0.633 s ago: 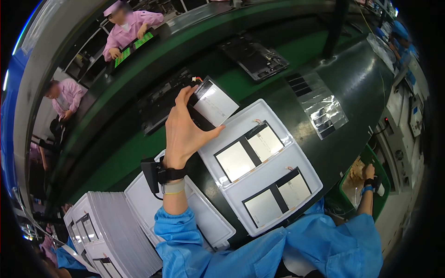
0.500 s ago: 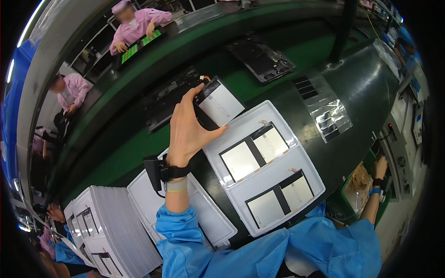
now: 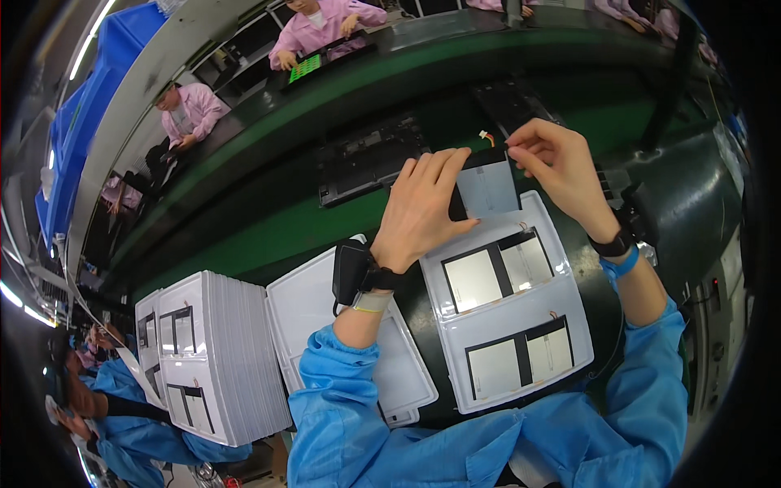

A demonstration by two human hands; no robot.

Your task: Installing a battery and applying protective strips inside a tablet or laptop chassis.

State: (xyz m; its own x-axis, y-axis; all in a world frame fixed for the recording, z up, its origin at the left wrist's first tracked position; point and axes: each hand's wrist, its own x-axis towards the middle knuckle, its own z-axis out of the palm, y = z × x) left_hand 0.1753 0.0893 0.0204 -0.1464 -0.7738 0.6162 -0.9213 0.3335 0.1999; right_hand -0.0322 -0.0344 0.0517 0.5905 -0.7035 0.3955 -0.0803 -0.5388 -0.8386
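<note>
A flat battery pack point(image 3: 490, 189) with a pale silver face, black borders and a short wired plug point(image 3: 486, 137) is tilted up above the far edge of a white plastic tray point(image 3: 455, 358). My left hand point(image 3: 423, 199) grips it from the left, covering much of it. At its upper right corner, my right hand point(image 3: 553, 163) is closed in a pinch against the black edge; whatever lies between those fingertips is too small to make out. In the tray lie two more double-cell packs, an upper one point(image 3: 474, 281) and a lower one point(image 3: 495, 371).
Left of the tray sits another white tray point(image 3: 313, 289), beside a tall stack of trays point(image 3: 236, 358). Dark device housings point(image 3: 366, 159) point(image 3: 508, 102) lie on the green belt point(image 3: 285, 203). People in pink work across the line; a person in blue point(image 3: 122, 386) is at lower left.
My right hand has come from the green bin at the right to the battery pack's corner. The left hand still holds the pack. The whole view has shifted.
</note>
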